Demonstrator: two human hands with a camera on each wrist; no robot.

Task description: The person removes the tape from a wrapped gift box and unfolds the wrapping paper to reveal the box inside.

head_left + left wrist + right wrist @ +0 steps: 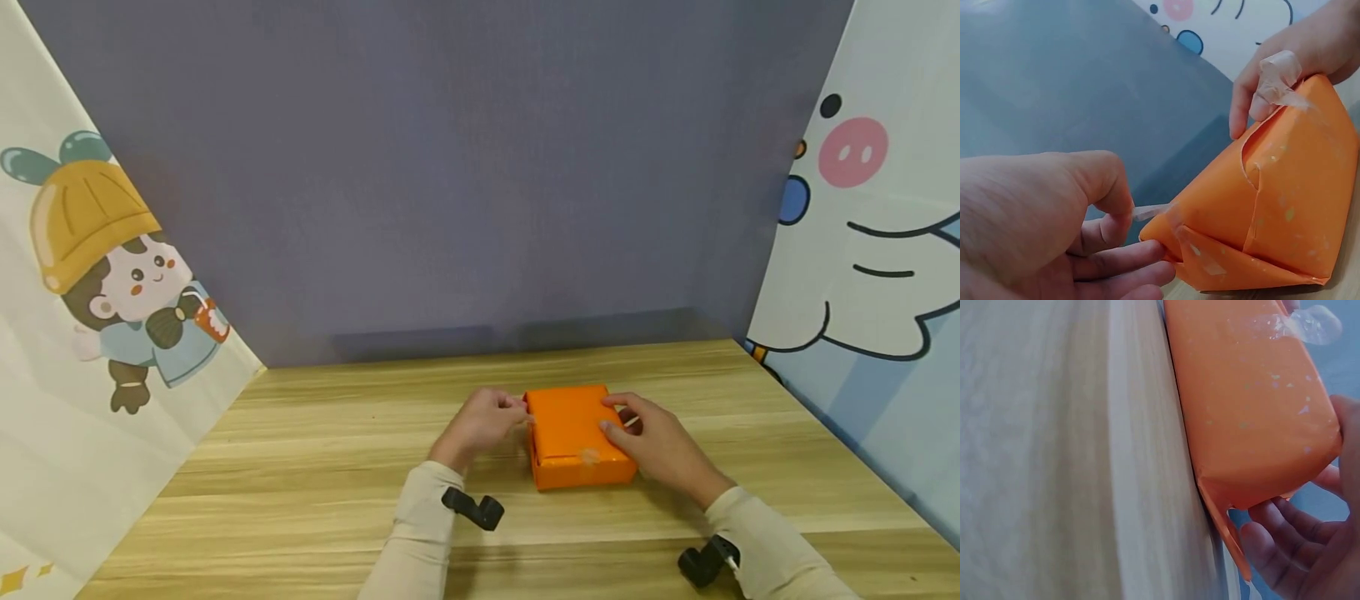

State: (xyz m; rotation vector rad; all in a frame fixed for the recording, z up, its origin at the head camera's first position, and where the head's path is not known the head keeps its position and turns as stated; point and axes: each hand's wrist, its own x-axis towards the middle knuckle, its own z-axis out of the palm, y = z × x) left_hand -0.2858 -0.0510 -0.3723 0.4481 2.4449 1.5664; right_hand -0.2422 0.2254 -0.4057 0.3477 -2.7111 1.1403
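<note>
A box wrapped in orange paper (570,421) rests on the table, its folded paper flaps showing in the left wrist view. At its left edge my left hand (483,423) pinches a strip of clear tape (1152,212) between thumb and index finger; the strip's other end is stuck to the wrapping. The other left fingers lie close to the box's lower corner. My right hand (660,437) holds the box at its right side, thumb and fingertips on the top edge. A crumpled loose piece of clear tape (1280,78) sticks up from the wrapping near the right hand.
The wood-grain table (315,483) extends around the box. A grey cloth backdrop (465,183) stands behind it, with printed white panels at left (45,400) and right (892,67). Each wrist wears a small black camera.
</note>
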